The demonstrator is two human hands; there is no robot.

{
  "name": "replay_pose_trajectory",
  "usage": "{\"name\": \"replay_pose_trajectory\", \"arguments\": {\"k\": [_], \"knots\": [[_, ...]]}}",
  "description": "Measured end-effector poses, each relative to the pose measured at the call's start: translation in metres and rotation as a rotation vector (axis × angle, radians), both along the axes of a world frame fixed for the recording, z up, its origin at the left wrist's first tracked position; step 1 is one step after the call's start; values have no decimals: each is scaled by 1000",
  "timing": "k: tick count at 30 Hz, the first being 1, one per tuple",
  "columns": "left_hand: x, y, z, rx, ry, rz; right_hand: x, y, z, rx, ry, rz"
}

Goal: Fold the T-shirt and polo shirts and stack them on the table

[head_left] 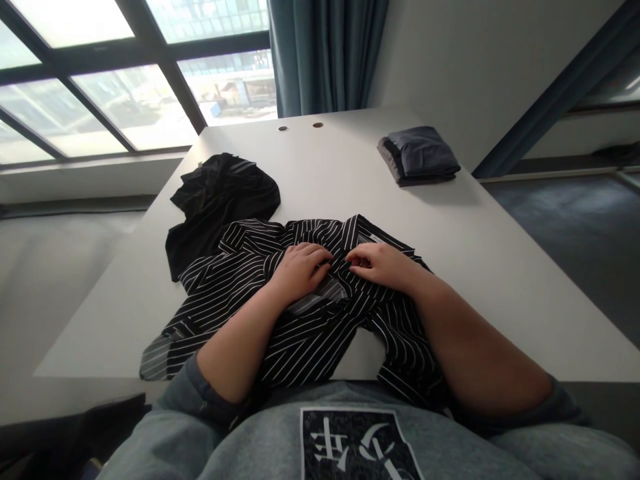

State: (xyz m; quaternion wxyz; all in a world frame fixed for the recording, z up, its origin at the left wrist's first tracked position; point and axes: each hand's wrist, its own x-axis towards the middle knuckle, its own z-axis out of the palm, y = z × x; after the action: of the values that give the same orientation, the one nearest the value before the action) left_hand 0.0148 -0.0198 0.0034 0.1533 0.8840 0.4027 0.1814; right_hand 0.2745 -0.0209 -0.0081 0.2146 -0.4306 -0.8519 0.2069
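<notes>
A black shirt with white stripes (235,283) lies spread on the white table (500,267), its collar area under my hands. My left hand (300,270) and my right hand (380,262) face each other at its front, fingers curled into the cloth on either side of the placket. Their fingertips nearly meet. Any buttons there are hidden by my fingers. Beyond the shirt lies a crumpled black garment (223,203), touching the shirt's far edge. A folded dark grey garment (420,155) sits at the far right, out of reach of both hands.
Two small round grommets (300,127) are set near the table's far edge. The table's near edge runs against my grey printed sweatshirt (355,443). Large windows (125,87) and a teal curtain (325,53) stand behind the table, with floor on both sides.
</notes>
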Motion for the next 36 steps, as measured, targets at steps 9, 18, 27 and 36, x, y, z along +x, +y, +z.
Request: {"name": "replay_pose_trajectory", "arguments": {"k": [9,18,27,36], "knots": [[16,-1,-36,-119,83,-28,-20,0,-21,53,-61,25],[10,3,-31,-178,-168,-67,-23,-2,-13,2,74,14],[12,0,-25,-316,-246,-10,-24,-7,-4,56,189,120],[10,0,-20,-462,-333,-39,-23,-3,-7,170,152,189]]}}
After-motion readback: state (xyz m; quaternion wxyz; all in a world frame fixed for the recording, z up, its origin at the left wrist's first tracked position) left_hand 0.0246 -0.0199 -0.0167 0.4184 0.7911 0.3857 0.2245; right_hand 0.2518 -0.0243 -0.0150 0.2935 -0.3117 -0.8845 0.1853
